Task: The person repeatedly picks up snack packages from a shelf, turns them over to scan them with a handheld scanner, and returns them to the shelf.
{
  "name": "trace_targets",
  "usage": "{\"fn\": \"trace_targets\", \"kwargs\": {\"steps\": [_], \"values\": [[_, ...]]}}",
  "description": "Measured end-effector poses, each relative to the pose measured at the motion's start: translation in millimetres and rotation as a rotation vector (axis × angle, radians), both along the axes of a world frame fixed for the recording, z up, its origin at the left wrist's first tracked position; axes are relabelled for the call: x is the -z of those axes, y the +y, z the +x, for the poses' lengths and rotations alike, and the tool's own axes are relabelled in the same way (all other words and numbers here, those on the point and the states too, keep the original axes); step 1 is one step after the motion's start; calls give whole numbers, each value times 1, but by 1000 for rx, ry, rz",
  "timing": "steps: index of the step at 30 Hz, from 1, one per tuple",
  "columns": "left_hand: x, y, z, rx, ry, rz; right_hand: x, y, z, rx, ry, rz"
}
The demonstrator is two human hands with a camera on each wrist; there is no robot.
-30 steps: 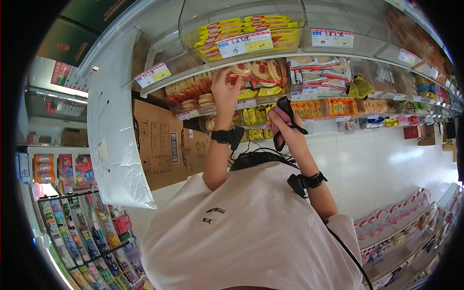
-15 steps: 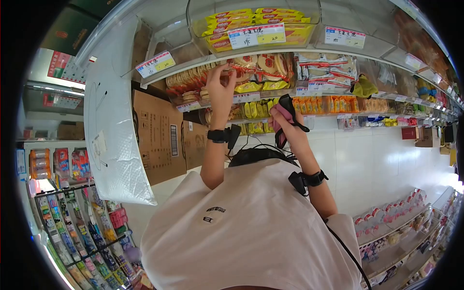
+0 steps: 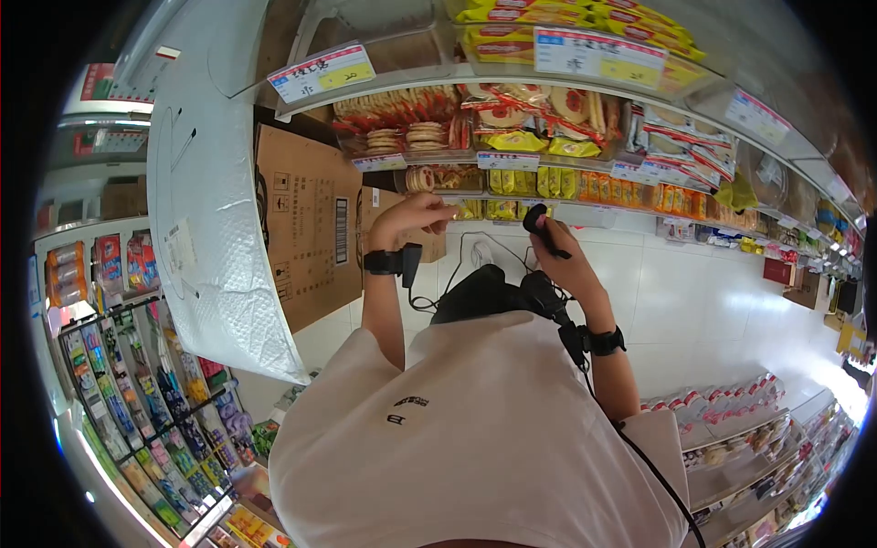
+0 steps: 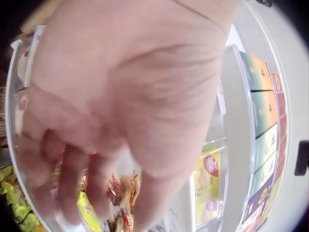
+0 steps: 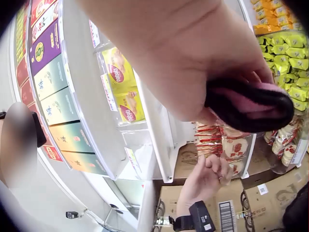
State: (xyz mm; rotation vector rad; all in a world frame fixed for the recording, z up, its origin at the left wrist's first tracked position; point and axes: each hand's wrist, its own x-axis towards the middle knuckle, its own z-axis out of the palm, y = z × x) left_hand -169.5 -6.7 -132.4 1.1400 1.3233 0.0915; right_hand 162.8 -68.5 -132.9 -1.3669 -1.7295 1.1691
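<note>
In the head view, my left hand (image 3: 413, 217) is below the shelf of round crackers in red and clear wrappers (image 3: 501, 115), its fingers loosely bent near the lower row. Nothing shows in its grasp in the left wrist view, where the palm fills the middle. My right hand (image 3: 562, 248) grips a folded, pink-lined black cloth item (image 5: 251, 105), held in front of the lower shelves. Its exact kind I cannot tell. Yellow-green wrapped snacks (image 3: 513, 184) lie on the lower shelf between the two hands.
Yellow wafer packs (image 3: 498, 44) sit in a clear bin above, behind price tags (image 3: 598, 57). Cardboard boxes (image 3: 311, 219) and a silvery insulated sheet (image 3: 215, 247) stand at the left. Low racks (image 3: 731, 438) are at the right, beyond the white tiled floor (image 3: 685, 283).
My left hand has come away from the cracker packs and dropped lower toward my body. My right hand still holds the cloth item. The view has shifted, bringing the shelves closer.
</note>
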Motion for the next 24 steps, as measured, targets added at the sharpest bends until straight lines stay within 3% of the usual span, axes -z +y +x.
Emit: {"fn": "trace_targets", "kwargs": {"steps": [1, 3, 5, 8, 13, 15, 17, 19, 21, 24], "values": [[25, 2, -8, -77, 9, 25, -2, 2, -4, 22, -43, 208], [97, 4, -28, -310, -87, 112, 7, 0, -8, 46, -37, 17], [182, 17, -47, -406, 84, 329, 9, -2, -14, 43, -12, -159], [254, 33, -51, -535, 363, 473, -3, -8, -20, 17, 38, -309], [247, 40, -22, -475, 823, 539, -10, -23, -25, 115, 43, -352], [241, 45, -14, -416, 950, 558, 4, -31, -21, 132, -7, -263], [270, 53, -21, -404, 992, 542, 7, -36, -19, 162, -28, -284], [343, 60, -37, -464, 994, 574, -3, -35, -23, 206, -21, -412], [349, 60, -36, -438, 1164, 697, -8, -37, -27, 228, 1, -447], [356, 61, -37, -428, 1145, 696, 1, -42, -27, 205, -33, -344]]}}
